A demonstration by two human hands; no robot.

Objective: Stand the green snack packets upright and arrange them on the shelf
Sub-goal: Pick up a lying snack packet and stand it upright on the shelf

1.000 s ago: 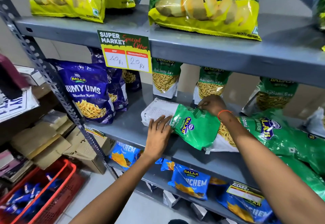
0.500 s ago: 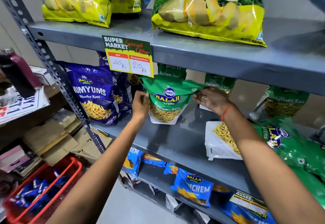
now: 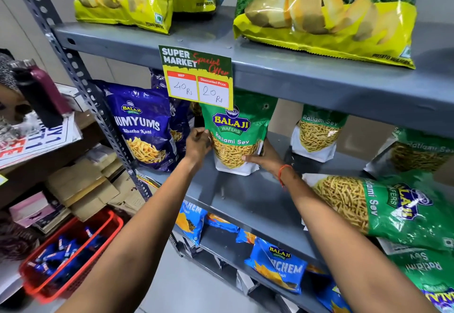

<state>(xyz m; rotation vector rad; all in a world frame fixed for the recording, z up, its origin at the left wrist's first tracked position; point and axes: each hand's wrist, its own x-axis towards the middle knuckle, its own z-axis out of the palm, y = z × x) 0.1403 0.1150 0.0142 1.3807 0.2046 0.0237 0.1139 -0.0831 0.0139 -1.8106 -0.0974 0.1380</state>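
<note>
A green Ratlami Sev packet (image 3: 235,135) stands upright on the grey middle shelf (image 3: 248,202), just under the price tag. My left hand (image 3: 199,143) grips its left edge and my right hand (image 3: 264,160) holds its lower right corner. Two more green packets stand upright behind, one (image 3: 318,132) to the right and one (image 3: 417,151) at the far right. Another green packet (image 3: 383,207) lies flat on the shelf beside my right forearm, with more green packets (image 3: 427,273) lying below it at the right edge.
Purple Yumyums packets (image 3: 142,126) stand left of the held packet, against the slotted upright post (image 3: 81,77). A price tag (image 3: 196,79) hangs from the upper shelf, which carries yellow wafer bags (image 3: 324,13). Blue packets (image 3: 277,266) lie on the lower shelf. A red basket (image 3: 71,256) sits on the floor at left.
Both hands lifted the green packet from lying flat, turned it upright and set it down standing at the left part of the middle shelf. The view moved closer.
</note>
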